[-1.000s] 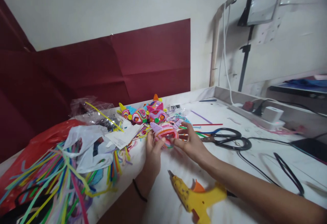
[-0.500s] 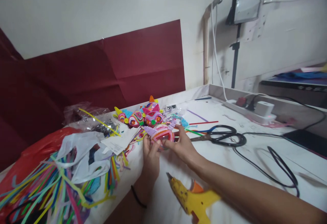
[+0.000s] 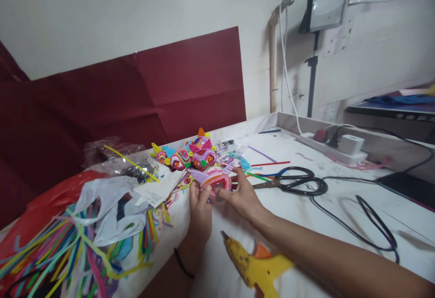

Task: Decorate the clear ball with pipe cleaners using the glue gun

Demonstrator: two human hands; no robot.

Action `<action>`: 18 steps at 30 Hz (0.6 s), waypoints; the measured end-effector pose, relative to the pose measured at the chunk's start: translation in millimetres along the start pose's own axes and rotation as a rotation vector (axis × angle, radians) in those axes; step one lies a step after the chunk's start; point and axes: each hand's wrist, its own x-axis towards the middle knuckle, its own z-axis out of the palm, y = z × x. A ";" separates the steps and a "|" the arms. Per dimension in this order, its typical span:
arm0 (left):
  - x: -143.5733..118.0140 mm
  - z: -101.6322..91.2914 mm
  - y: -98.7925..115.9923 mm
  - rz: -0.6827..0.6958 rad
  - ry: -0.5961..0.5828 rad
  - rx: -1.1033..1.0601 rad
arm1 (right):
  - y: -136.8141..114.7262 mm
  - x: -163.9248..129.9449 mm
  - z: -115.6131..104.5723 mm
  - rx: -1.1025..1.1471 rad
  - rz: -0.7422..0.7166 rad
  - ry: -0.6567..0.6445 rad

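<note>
I am viewing the work through the head camera, looking forward and down across the white bench (image 3: 306,225). Both hands are meeting on one pink-and-purple pipe-cleaner figure (image 3: 215,178), which is sitting near the bench's front-left edge, just in front of a cluster of finished figures (image 3: 190,155).

The left hand (image 3: 200,207) is closing partway on the figure's left side, thumb and fingertips pinching it from below. The right hand (image 3: 242,194) is cupping the figure's right side, fingers curled loosely over the top and thumb pressing in toward the middle. I am judging that this two-sided hold is keeping the soft coiled piece from turning or flattening while it is being handled. Whether the figure is lifted clear of the bench or resting on it, I cannot tell.

The yellow glue gun (image 3: 253,264) is lying on the bench just below the right forearm, nozzle pointing up-left toward the hands, probably so that it is staying within close reach. The black scissors (image 3: 299,181) are lying to the right of the figure, near but apart from the right hand. Loose pipe cleaners (image 3: 68,248) are spilling out of a red bag (image 3: 44,198) at the far left, with a white plastic bag (image 3: 108,207) on top of them. A power strip (image 3: 335,149) is running along the bench's back rim, and a black cable (image 3: 367,225) is looping across the right side.
</note>
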 end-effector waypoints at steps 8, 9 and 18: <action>5.4 -10.9 -14.7 0.076 0.021 0.130 | 8.0 5.6 0.3 0.016 0.021 0.004; 6.6 -13.7 -17.2 0.100 0.023 0.159 | 9.5 6.2 0.4 0.016 0.019 0.003; 12.1 -22.1 -26.3 0.147 0.015 0.184 | 13.2 7.8 -0.3 0.034 0.023 0.005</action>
